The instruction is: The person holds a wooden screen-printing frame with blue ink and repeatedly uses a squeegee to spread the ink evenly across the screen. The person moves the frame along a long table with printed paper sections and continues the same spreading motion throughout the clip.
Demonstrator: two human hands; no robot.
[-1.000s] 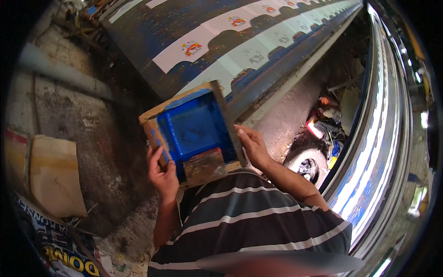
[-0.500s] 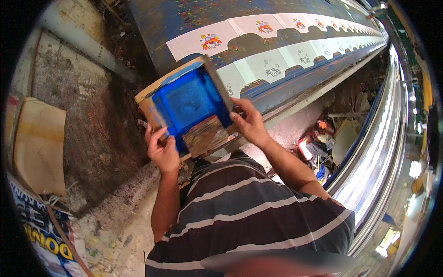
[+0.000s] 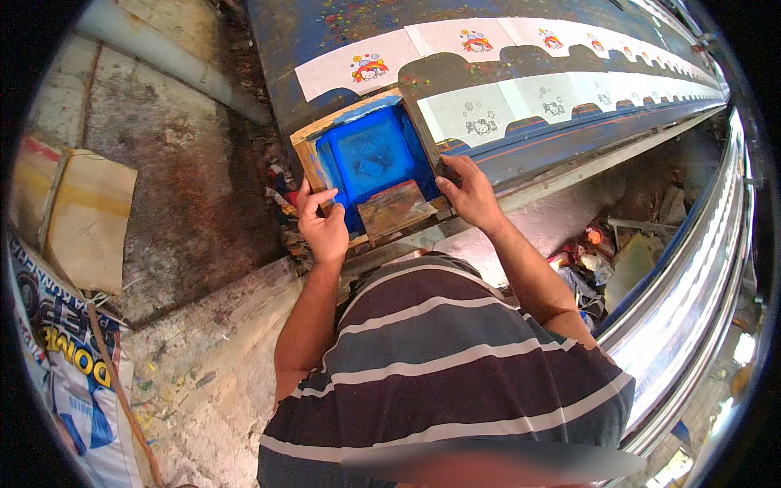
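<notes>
Both my hands hold a wooden screen-printing frame (image 3: 345,116) by its opposite sides, over the near left end of the long table. Its mesh (image 3: 374,153) is bright blue, with a faint darker design in the middle. A paint-stained flat wooden piece (image 3: 396,210), perhaps a squeegee, lies at the frame's near side. My left hand (image 3: 322,224) grips the left rim, thumb and index finger bent over the edge. On the right rim my right hand (image 3: 470,193) has its thumb on top; its other fingertips are partly hidden. Whether the frame touches the table, I cannot tell.
Two rows of white cut pieces run along the paint-spotted table (image 3: 277,41); the far row has coloured prints (image 3: 370,68), the near row grey outlines (image 3: 481,119). Clutter (image 3: 590,260) lies below the table at right. A cardboard sheet (image 3: 89,220) and printed sack (image 3: 69,382) stand left.
The frame has moved away from my body and rightward in view, turning slightly more level, with both hands still on it. The view has shifted a little too.
</notes>
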